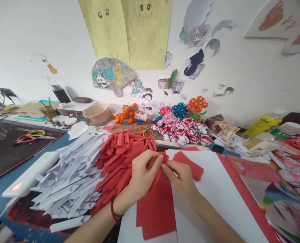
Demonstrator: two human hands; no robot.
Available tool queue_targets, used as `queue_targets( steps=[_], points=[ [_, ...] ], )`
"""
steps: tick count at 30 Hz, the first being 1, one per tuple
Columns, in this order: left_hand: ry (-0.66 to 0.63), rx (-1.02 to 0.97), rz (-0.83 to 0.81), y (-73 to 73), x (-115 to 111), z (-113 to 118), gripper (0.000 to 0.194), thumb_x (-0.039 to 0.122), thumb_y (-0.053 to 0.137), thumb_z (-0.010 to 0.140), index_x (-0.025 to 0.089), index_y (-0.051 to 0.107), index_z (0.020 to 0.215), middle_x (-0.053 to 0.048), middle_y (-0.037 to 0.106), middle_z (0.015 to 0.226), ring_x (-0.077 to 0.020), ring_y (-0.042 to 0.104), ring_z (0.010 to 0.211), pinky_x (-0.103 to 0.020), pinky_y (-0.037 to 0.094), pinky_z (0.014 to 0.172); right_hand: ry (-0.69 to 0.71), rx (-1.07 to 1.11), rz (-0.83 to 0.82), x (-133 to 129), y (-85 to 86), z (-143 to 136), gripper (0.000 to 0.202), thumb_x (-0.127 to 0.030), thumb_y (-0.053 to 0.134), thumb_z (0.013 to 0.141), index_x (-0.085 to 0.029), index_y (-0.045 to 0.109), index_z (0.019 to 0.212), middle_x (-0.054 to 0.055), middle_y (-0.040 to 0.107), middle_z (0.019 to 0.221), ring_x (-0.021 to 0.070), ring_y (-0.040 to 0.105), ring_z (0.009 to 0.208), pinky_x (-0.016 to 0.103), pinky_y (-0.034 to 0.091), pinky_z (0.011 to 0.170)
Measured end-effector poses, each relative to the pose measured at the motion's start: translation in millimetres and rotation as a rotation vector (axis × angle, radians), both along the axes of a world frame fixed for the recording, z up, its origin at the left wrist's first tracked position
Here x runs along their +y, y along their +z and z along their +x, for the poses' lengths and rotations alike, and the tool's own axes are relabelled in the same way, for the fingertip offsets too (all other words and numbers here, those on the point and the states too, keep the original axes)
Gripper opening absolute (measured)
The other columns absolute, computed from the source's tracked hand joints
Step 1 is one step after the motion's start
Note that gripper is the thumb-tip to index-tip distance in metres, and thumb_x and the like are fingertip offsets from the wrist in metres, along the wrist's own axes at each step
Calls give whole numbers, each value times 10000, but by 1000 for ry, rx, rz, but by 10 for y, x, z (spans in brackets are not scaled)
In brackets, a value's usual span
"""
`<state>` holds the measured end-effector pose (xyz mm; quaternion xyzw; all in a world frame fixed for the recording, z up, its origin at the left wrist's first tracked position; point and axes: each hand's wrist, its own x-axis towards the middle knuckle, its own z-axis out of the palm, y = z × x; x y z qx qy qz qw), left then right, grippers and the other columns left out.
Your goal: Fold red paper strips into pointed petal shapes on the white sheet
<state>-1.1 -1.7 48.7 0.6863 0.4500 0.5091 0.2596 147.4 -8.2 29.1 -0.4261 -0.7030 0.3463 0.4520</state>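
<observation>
the left hand [143,170] and the right hand [182,175] were close together, the fingers of each pinching a red strip [156,179] near its upper end. the strip was held above red sheets [158,212], which lay on white paper [205,199]. left of these, a heap of red pieces [121,148] touched a heap of white pieces [71,179]; red-and-white flowers [182,130] lay behind the hands.

The held paper [166,157] is red, the fan [112,74] multicoloured.
</observation>
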Motion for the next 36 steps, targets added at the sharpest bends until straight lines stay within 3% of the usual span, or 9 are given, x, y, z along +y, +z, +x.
queue_targets(
  steps=[9,20,27,29,33,36],
  points=[
    [22,-20,-55,-3,-44,18,240,335,530,916,156,622,786,13,597,659,-89,500,588,-195,389,573,26,-21,65,-9,-17,12,439,-440,447,949,-183,504,598,-13,522,551,106,463,519,231,327,529],
    [2,-49,-107,37,-44,18,302,357,530,918,156,603,704,35,548,586,-78,455,541,-195,342,522,97,-28,39,-11,21,24,424,-430,446,952,-195,508,605,-10,549,566,113,497,538,234,361,561],
    [32,-53,-116,36,-55,22,304,357,528,922,155,587,703,39,528,591,-72,433,547,-191,343,525,73,-26,-5,-29,73,5,389,-436,472,938,-193,513,637,-17,529,576,112,471,544,239,347,554],
    [20,-42,-101,35,-46,15,268,345,528,923,159,599,743,34,546,617,-77,457,564,-191,362,543,75,-2,-34,-29,71,2,382,-431,470,939,-193,514,643,-17,533,583,112,476,552,237,359,563],
    [-8,-7,-25,49,-11,-26,162,287,553,911,191,591,1036,22,587,761,-84,499,614,-192,399,594,42,-23,-15,-14,47,25,380,-413,468,941,-193,503,634,-22,507,583,106,441,547,235,348,549],
    [-75,68,73,82,27,-68,120,250,549,909,197,578,1012,-6,600,861,-93,516,664,-204,411,633,28,-95,64,5,35,67,334,-386,472,943,-193,531,677,-18,508,613,108,423,558,241,338,547]
  ],
)
